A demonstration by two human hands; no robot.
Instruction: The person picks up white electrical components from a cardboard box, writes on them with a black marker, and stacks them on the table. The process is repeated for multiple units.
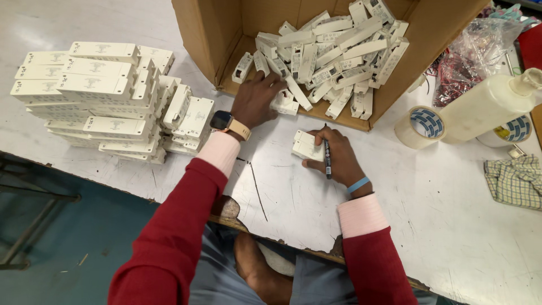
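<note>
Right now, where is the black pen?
In the head view, the black pen is in the right hand, just right of the small white box on the white table, below the cardboard box.

White worktable (451, 226), scuffed w/ dark scratches, its near edge chipped at 6 o'clock. Teal floor (84, 237) at 8 o'clock, w/ a dark metal frame (28, 226) at the far left. Even overhead light, soft shadows, no walls or windows in view.
</note>
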